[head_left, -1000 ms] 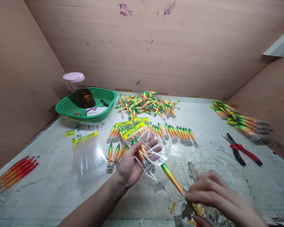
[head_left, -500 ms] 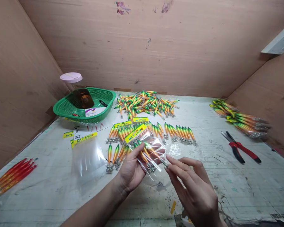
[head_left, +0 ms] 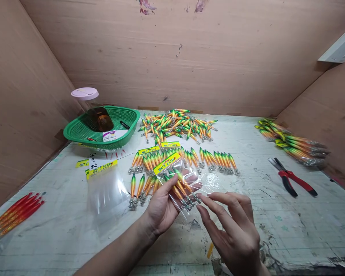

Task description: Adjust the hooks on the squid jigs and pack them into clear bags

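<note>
My left hand (head_left: 164, 203) grips a clear plastic bag (head_left: 168, 163) with a yellow BCT LURE header, thumb on top and fingers beneath. Inside lie several green-and-orange squid lures (head_left: 180, 186), their hook crowns toward the bag's lower right end. Close by those hooks is my right hand (head_left: 232, 222), its thumb and forefinger parted and nothing visible between them. Whether a fingertip touches the plastic, I cannot tell. Behind the bag, rows of matching lures (head_left: 218, 160) lie on the table. Left of my hands rests a stack of flat clear header bags (head_left: 106, 188).
Farther back is a heap of loose lures (head_left: 175, 124). A green basket (head_left: 103, 145) at back left holds a lidded drink cup (head_left: 85, 94). Red-handled pliers (head_left: 293, 178) and filled lure packs (head_left: 299, 147) lie right; red-orange lures (head_left: 15, 214) lie far left.
My right thumb and forefinger have parted from their pinch at the bag's end. The lures inside now sit closer together, with their hooks bunched. My left hand keeps its hold.
</note>
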Available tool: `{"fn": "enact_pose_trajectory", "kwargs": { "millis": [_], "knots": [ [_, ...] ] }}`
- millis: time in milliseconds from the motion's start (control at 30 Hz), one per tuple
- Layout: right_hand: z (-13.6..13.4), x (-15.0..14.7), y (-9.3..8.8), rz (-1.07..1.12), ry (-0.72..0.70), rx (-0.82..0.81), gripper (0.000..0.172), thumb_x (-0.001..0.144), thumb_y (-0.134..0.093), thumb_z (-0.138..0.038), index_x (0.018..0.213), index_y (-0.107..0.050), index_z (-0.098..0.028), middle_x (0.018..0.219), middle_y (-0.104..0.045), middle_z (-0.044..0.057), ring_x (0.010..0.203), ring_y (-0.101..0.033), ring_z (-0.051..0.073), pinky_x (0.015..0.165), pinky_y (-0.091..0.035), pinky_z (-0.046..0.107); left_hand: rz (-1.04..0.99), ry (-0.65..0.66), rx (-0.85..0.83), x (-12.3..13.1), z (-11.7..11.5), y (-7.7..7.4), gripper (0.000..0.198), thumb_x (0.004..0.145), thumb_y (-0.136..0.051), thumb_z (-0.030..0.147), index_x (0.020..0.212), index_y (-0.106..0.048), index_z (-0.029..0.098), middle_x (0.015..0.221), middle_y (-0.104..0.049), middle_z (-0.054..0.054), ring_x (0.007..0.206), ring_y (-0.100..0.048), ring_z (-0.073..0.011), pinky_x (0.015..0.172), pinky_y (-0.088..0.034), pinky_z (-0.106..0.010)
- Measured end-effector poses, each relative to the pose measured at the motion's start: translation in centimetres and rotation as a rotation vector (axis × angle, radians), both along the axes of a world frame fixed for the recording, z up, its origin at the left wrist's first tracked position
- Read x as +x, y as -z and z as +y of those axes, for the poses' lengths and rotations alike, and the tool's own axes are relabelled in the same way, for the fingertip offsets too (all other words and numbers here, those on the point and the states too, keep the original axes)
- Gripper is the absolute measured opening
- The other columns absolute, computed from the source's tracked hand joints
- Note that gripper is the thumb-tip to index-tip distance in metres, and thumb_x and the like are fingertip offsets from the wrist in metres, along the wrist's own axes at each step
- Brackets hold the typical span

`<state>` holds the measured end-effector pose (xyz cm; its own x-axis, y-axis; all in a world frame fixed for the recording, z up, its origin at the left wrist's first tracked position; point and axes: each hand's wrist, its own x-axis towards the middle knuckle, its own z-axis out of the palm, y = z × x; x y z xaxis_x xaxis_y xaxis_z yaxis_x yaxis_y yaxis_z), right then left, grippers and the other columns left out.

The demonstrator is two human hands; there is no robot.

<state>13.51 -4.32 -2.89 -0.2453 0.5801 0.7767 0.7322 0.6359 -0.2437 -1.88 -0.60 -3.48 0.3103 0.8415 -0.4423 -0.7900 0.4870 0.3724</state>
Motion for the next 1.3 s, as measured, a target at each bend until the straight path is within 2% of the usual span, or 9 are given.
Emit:
{"fn": "enact_pose_trajectory", "kwargs": {
  "millis": [200, 333, 433, 600, 800, 933, 1100, 1200, 1300],
  "knots": [
    [-0.2, -0.4, 0.6, 0.058, 0.035, 0.026, 0.033, 0.079, -0.068, 0.000, 0.107, -0.067, -0.017, 0.081, -0.058, 0.005, 0.078, -0.049, 0.018, 0.068, -0.044, 0.034, 0.016, 0.006, -0.025, 0.4, -0.3, -0.3, 0.030, 0.094, -0.049, 0.023, 0.116, -0.061, 0.007, 0.101, -0.074, -0.015, 0.094, -0.071, -0.0277, 0.095, -0.052, -0.045],
    [-0.2, 0.5, 0.5, -0.026, -0.056, -0.049, 0.033, 0.082, -0.065, -0.005, 0.112, -0.066, -0.018, 0.091, -0.058, 0.007, 0.086, -0.051, 0.020, 0.073, -0.044, 0.037, 0.020, -0.027, -0.046, 0.2, 0.0, -0.3, 0.027, 0.092, -0.052, 0.020, 0.115, -0.062, 0.010, 0.103, -0.074, -0.013, 0.091, -0.072, -0.0249, 0.090, -0.055, -0.041],
    [0.3, 1.5, 0.6, 0.161, -0.051, -0.124, 0.030, 0.084, -0.060, -0.003, 0.109, -0.064, -0.018, 0.094, -0.056, 0.007, 0.090, -0.055, 0.020, 0.074, -0.048, 0.036, 0.040, -0.114, -0.055, -0.7, 0.8, -0.5, 0.025, 0.091, -0.053, 0.013, 0.114, -0.062, 0.010, 0.102, -0.074, -0.012, 0.087, -0.073, -0.0215, 0.082, -0.059, -0.034],
    [2.1, 1.6, 3.4, -0.038, -0.133, -0.456, 0.021, 0.082, -0.059, -0.008, 0.098, -0.061, -0.021, 0.089, -0.062, 0.005, 0.084, -0.060, 0.021, 0.067, -0.054, 0.034, 0.075, -0.299, -0.023, -2.4, 2.2, -1.3, 0.027, 0.093, -0.046, 0.010, 0.116, -0.060, 0.006, 0.094, -0.075, -0.012, 0.081, -0.074, -0.0200, 0.074, -0.061, -0.032],
    [2.7, -0.1, 6.0, -0.128, -0.220, -0.547, 0.017, 0.083, -0.050, -0.007, 0.090, -0.060, -0.019, 0.088, -0.063, 0.008, 0.080, -0.060, 0.020, 0.067, -0.055, 0.034, 0.069, -0.245, -0.036, -2.2, 2.0, -1.0, 0.029, 0.092, -0.048, 0.009, 0.118, -0.061, 0.008, 0.096, -0.075, -0.012, 0.083, -0.074, -0.0210, 0.077, -0.061, -0.033],
    [2.2, 2.0, 4.1, -0.111, -0.229, -0.574, 0.014, 0.085, -0.050, -0.009, 0.090, -0.057, -0.020, 0.085, -0.062, 0.005, 0.078, -0.061, 0.018, 0.065, -0.055, 0.029, 0.085, -0.225, -0.044, -2.0, 2.0, -0.6, 0.029, 0.091, -0.050, 0.011, 0.118, -0.061, 0.009, 0.097, -0.075, -0.011, 0.084, -0.073, -0.0210, 0.076, -0.060, -0.032],
    [0.4, 8.2, -0.6, -0.030, -0.247, -0.566, 0.019, 0.085, -0.060, -0.019, 0.103, -0.058, -0.024, 0.089, -0.065, 0.004, 0.083, -0.065, 0.017, 0.069, -0.055, 0.024, 0.076, -0.201, -0.046, -2.0, 2.0, -0.5, 0.028, 0.091, -0.051, 0.012, 0.117, -0.061, 0.010, 0.100, -0.074, -0.011, 0.086, -0.073, -0.0216, 0.078, -0.060, -0.033],
    [-0.4, 10.2, -3.3, -0.044, -0.438, -0.580, 0.026, 0.084, -0.062, -0.021, 0.109, -0.058, -0.026, 0.091, -0.065, 0.006, 0.084, -0.065, 0.021, 0.070, -0.056, 0.028, 0.069, -0.157, -0.047, -1.9, 1.8, -0.4, 0.029, 0.091, -0.052, 0.013, 0.118, -0.062, 0.012, 0.101, -0.074, -0.010, 0.085, -0.073, -0.0211, 0.079, -0.059, -0.033],
    [-0.4, 8.9, -4.8, -0.162, -0.549, -0.635, 0.021, 0.085, -0.063, -0.020, 0.104, -0.060, -0.026, 0.084, -0.063, 0.004, 0.078, -0.063, 0.018, 0.065, -0.055, 0.028, 0.069, -0.088, -0.032, -1.7, 1.5, -0.2, 0.032, 0.089, -0.055, 0.013, 0.120, -0.061, 0.012, 0.106, -0.073, -0.012, 0.089, -0.072, -0.0239, 0.081, -0.059, -0.036]
  ]
}}
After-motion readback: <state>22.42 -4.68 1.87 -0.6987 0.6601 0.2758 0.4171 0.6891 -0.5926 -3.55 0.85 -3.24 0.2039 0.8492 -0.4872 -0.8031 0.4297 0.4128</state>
